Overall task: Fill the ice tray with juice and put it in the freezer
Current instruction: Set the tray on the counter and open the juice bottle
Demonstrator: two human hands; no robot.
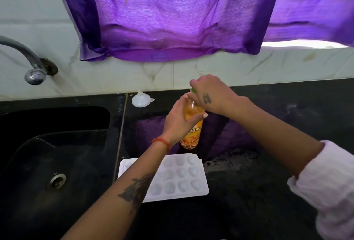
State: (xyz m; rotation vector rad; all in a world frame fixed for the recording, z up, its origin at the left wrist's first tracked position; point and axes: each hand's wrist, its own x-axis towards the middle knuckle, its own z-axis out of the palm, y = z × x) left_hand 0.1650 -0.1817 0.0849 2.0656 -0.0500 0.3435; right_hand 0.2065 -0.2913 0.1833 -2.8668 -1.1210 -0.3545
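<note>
— Two hands on one bottle, is that right?

— Yes. The left hand (179, 118) is wrapped round the upper body of the juice bottle (191, 134), thumb across the front and fingers curled behind it. The right hand (211, 94) sits on top, fingers bunched down over the green cap (193, 90), clamped on it; only a sliver of green shows under the knuckles.

— Where does the bottle stand?

— Upright on the black counter (268, 192), just behind the ice tray (193, 178), with orange juice inside.

— Can you read the label?

— Partly. White letters on the orange label spell "DING"; anything before them is hidden by the left hand. A smaller line beneath is too blurred to read.

— And the tray?

— White, lying flat on the counter at the near side, just right of the sink (57, 153). Its rounded cells look pale, with no orange in them. The left forearm crosses over its left part.

— Anything else about?

— One white funnel (141, 100) stands mouth-down by the wall, left of the bottle and apart from it. A metal tap (35, 74) curves out of the tiled wall above the sink, and a purple curtain (172, 19) hangs over the window. The left wrist wears a red thread band (162, 142), both arms carry tattoos, and the right arm has a pale pink sleeve (329, 186) pushed up.
</note>
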